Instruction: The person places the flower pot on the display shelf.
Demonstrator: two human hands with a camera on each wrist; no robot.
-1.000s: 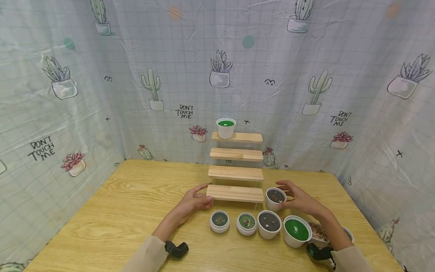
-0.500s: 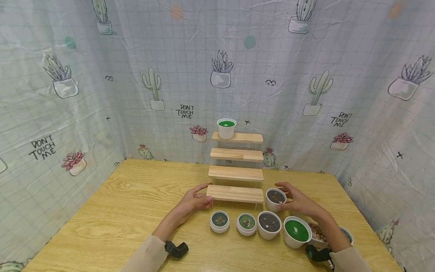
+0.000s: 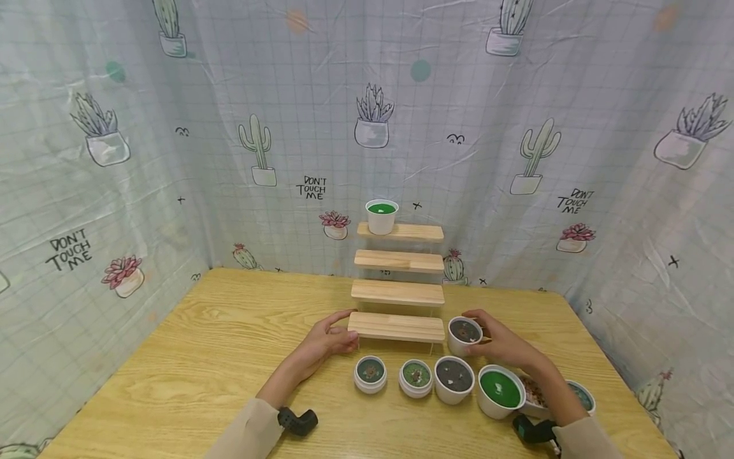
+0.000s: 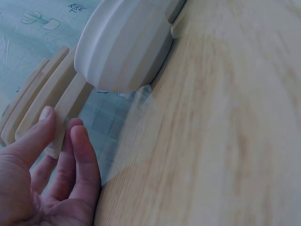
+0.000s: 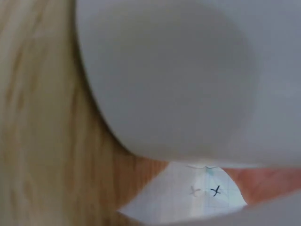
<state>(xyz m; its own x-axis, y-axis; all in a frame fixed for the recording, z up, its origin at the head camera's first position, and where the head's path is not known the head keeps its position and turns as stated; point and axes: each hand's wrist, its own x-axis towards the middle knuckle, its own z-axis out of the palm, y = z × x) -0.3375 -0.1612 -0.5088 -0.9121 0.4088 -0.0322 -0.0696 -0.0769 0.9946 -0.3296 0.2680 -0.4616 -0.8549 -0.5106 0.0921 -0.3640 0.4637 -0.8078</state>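
Note:
In the head view my left hand (image 3: 323, 344) holds the left end of the lowest shelf of a stepped wooden rack (image 3: 395, 326). The left wrist view shows its thumb on one face of that board (image 4: 70, 103) and fingers on the other. My right hand (image 3: 504, 341) grips a small white pot with a dark, speckled filling (image 3: 464, 331), just right of the lowest shelf; thumb and fingers lie on either side of it. A white pot with a green filling (image 3: 381, 218) stands at the top shelf's left end. Most of the right wrist view is a close white pot wall (image 5: 169, 84).
Before the rack stand two low round tubs (image 3: 370, 376) (image 3: 416, 377), a dark-filled pot (image 3: 454, 380) and a larger green-filled pot (image 3: 501, 392). A pebble-filled container (image 3: 533, 392) and another pot (image 3: 582, 396) are partly behind my right arm. A cactus-print curtain (image 3: 309, 95) surrounds the table (image 3: 229, 331).
My right hand's fingers have drawn in closer around the dark-filled pot, which has shifted very slightly left. The left hand has stayed on the shelf.

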